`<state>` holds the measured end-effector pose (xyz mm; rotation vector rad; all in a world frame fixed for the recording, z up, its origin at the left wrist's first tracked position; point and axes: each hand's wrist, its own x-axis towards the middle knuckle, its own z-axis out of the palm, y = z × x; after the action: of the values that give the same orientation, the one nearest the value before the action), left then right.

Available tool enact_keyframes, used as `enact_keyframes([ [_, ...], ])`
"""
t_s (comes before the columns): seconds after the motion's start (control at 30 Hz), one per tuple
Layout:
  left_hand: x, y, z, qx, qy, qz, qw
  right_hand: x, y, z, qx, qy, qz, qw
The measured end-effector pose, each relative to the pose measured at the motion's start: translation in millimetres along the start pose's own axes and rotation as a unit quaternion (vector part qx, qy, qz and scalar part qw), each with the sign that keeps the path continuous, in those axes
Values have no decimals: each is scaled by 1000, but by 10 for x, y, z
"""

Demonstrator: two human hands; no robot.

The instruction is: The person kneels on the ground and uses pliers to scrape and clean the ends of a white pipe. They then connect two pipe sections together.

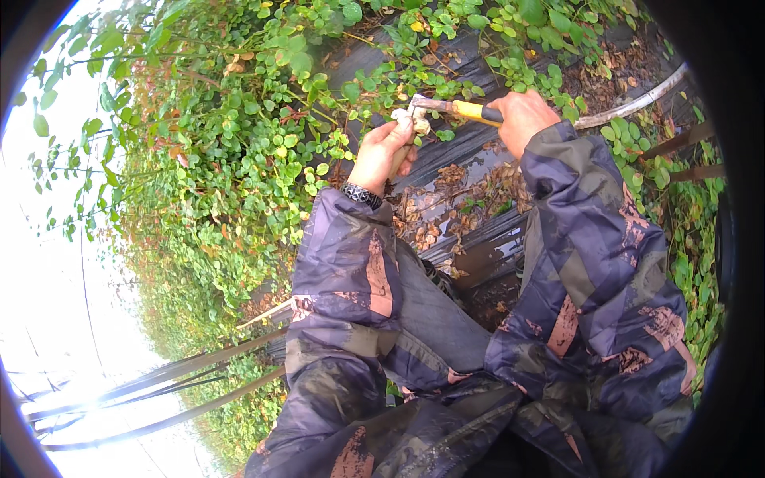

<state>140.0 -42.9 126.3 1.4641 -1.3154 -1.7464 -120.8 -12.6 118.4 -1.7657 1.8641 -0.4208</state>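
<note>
My left hand [381, 149], a patterned band at its wrist, is wrapped around a pale stick-like piece [399, 160]. At its upper end, by my thumb, sits a lumpy whitish thing [422, 124] whose kind I cannot make out. My right hand [526, 116] grips the dark end of a hand tool [469, 110] with a yellow and black handle. The tool's metal end reaches left to the whitish thing and seems to touch it; its exact shape is unclear. Both hands are in front of me, above the ground cover.
Dense leafy bushes [239, 179] rise on the left and continue along the top. Wet black ground sheeting [352, 66] carries fallen brown leaves [424, 221] and puddles. A whitish curved pipe [636, 104] lies at right. Long poles [197, 361] cross the lower left.
</note>
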Motion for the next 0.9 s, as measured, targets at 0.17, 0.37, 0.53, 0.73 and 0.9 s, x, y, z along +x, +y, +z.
enact_keyframes([
  [0.17,-27,32,-89,0,29,32,999,47,-30,13,261,-244,92,929],
  [0.37,-185,151,-357,-55,-7,76,996,133,132,86,290,-202,81,932],
  [0.53,-200,145,-367,-65,-22,60,996,81,-35,144,188,-183,-28,965],
  [0.73,-189,149,-293,-64,-38,60,995,99,42,262,131,-107,-93,981],
  [0.9,-216,174,-302,-91,-45,67,993,32,-71,300,62,-101,-115,986],
])
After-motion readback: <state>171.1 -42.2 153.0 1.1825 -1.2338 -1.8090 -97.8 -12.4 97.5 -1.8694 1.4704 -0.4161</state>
